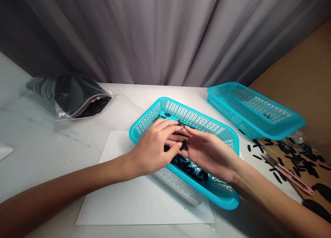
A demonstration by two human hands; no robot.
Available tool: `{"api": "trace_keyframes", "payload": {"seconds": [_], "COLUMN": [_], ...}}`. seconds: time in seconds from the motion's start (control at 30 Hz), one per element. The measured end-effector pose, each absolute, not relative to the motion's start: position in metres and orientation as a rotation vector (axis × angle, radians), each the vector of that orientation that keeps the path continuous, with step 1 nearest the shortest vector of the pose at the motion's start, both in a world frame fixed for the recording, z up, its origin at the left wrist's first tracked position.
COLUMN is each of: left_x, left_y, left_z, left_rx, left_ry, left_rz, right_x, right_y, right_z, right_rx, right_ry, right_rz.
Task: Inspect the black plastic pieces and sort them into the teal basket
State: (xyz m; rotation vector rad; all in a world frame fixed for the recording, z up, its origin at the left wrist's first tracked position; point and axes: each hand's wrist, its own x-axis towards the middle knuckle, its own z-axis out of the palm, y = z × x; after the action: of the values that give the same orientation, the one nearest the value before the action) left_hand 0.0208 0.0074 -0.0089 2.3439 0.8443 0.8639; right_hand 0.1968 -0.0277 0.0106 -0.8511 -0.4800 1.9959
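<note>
A turquoise perforated basket [155, 114] sits tilted on a white sheet [129, 200] in the middle of the table. Small black pieces [192, 171] lie in its bottom. Both my hands reach into it. My left hand [152, 146] has its fingers stretched over the pieces, thumb next to a small black piece [184, 145]. My right hand [209, 152] meets it from the right, fingers extended and pinching that same black piece against the left thumb.
A second turquoise basket [254, 109] stands at the back right. Loose black pieces [297, 158] and pink-handled snips [297, 179] lie on the brown surface at right. A clear zip bag of black material [72, 96] lies back left. Grey curtain behind.
</note>
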Motion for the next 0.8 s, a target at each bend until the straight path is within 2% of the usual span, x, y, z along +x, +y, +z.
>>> {"api": "trace_keyframes", "payload": {"seconds": [0.2,0.37,0.8], "left_x": [0.0214,0.0211,0.0207], "left_y": [0.0095,0.0118,0.0102], "left_z": [-0.0104,-0.0138,-0.0061], "left_rx": [2.404,2.321,1.974], "left_ry": [0.716,0.725,0.913], "left_rz": [0.79,0.89,1.071], "right_x": [0.198,0.1979,0.1981], "right_y": [-0.028,-0.0294,-0.0296], "right_z": [0.0127,0.0144,0.0081], "right_rx": [-0.776,-0.787,-0.993], "right_ry": [-0.466,-0.503,-0.69], "right_rz": [2.088,2.118,1.912]}}
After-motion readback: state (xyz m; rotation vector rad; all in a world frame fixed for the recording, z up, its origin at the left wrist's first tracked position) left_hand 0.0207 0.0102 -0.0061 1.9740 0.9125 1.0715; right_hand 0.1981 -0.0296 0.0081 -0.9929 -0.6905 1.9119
